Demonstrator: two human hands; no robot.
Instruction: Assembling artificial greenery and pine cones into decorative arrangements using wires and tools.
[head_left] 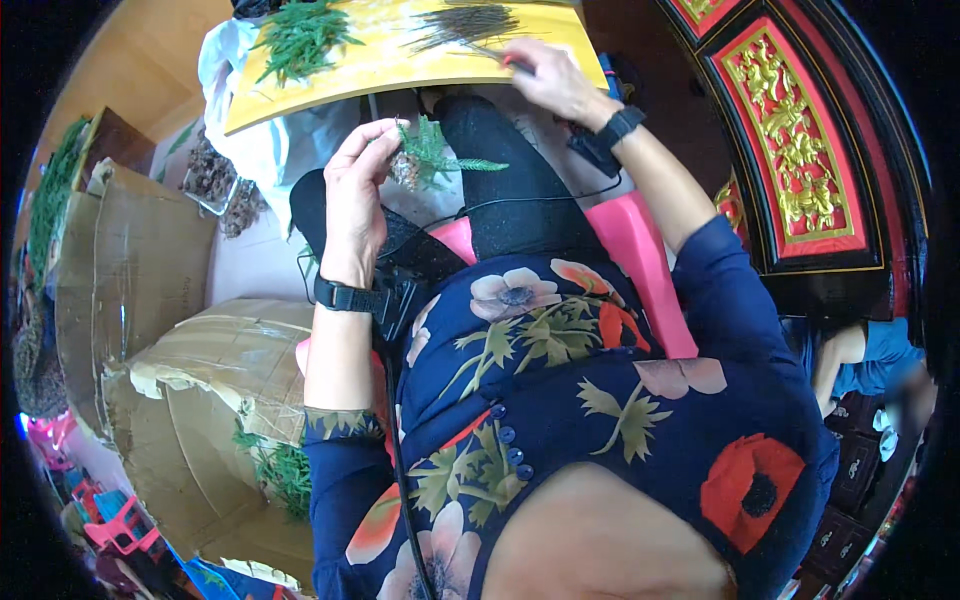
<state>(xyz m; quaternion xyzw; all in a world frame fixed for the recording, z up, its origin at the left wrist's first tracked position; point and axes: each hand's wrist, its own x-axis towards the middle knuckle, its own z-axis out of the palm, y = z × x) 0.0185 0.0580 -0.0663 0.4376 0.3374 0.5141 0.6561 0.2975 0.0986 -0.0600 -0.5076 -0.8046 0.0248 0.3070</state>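
My left hand (362, 165) pinches a small green fern-like sprig (432, 150) above my lap. A brownish, rough clump (405, 172) shows at the sprig's base, beside my fingertips. My right hand (552, 80) is closed round a slim tool with a red and black handle (518, 64). Its thin metal end points left toward a pile of dark, thin wire-like sticks (465, 25) on the yellow board (400, 82). Whether the tip grips any stick is too small to tell. A heap of green sprigs (302, 40) lies on the board's left side.
Large torn cardboard boxes (150, 260) stand at my left, one holding greenery (285, 475). Behind them is a wire basket (210, 205) with brown clumps. A black cable (540, 200) crosses my lap. Red-and-gold carved panels (790, 140) and another person (870, 355) are at the right.
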